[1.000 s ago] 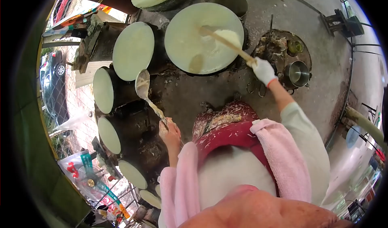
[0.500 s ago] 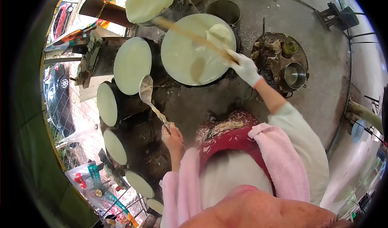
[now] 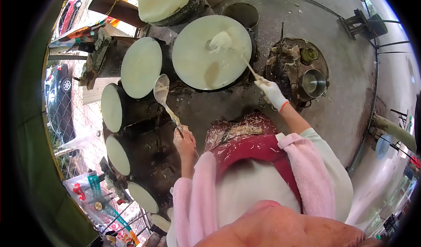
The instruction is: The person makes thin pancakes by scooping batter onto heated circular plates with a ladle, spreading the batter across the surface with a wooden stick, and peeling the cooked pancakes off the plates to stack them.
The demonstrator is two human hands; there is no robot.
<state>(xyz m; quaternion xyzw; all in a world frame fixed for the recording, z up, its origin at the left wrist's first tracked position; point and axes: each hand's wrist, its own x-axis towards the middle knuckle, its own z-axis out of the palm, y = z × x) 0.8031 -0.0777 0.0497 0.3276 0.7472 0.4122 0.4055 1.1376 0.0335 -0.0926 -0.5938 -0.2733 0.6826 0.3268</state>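
My right hand (image 3: pixel 272 92), in a white glove with a red band at the wrist, is closed on a wooden stick (image 3: pixel 250 68). The stick's far end reaches over a large round pan (image 3: pixel 193 58) of pale liquid and is partly blurred. A lighter, thicker patch (image 3: pixel 221 41) lies on the liquid's surface. Bare, my left hand (image 3: pixel 184 140) grips the crusted handle of a large metal ladle (image 3: pixel 162 87), whose bowl hangs to the right of a smaller pale-filled pan (image 3: pixel 141 67).
Several more pale-filled pans (image 3: pixel 112 107) curve down the left side. At the top stands another vessel (image 3: pixel 166 1) with a pale top, near a dark bucket (image 3: pixel 241 14). A metal pot (image 3: pixel 313 83) and a green jar (image 3: pixel 308 54) sit on a round stand at right.
The stick has swung from pointing up-left across the large pan to a short reach over its right side. The pale patch has shifted left and changed shape. My left hand still holds the ladle.
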